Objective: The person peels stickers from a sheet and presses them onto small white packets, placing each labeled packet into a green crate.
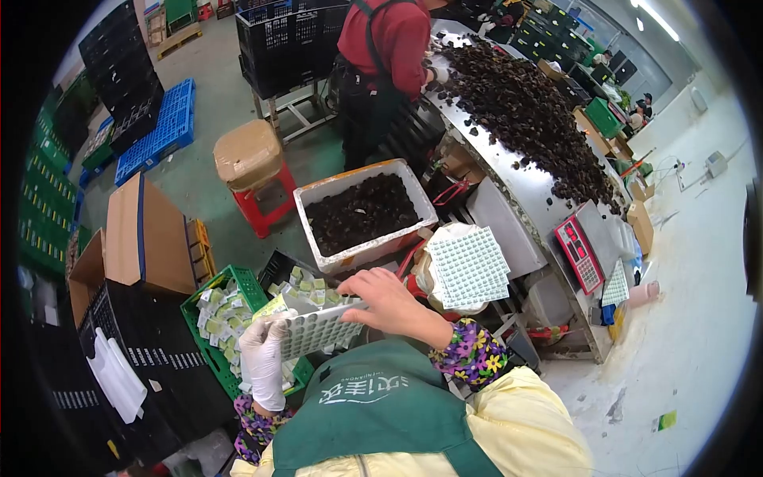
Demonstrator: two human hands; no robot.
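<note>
My left hand (265,358), in a white glove, grips the left end of a sheet of round stickers (314,332), tilted up before my apron. A small green-and-white packet (270,307) shows beside its fingertips. My bare right hand (391,302) is at the sheet's right edge, thumb on the near face and fingers over the top. Below the sheet is a green crate (208,350) of small green-and-white packets (224,322); more packets lie in a black crate beside it. To the right, more sticker sheets (469,266) are stacked on a white bundle.
Ahead stands a white foam box (306,219) of dark, clumped pieces. A red stool (270,199) with a cardboard top is behind it. At a metal table (520,179) heaped with similar pieces, a person in a red top (389,48) works. A red scale (580,256) sits at its near end.
</note>
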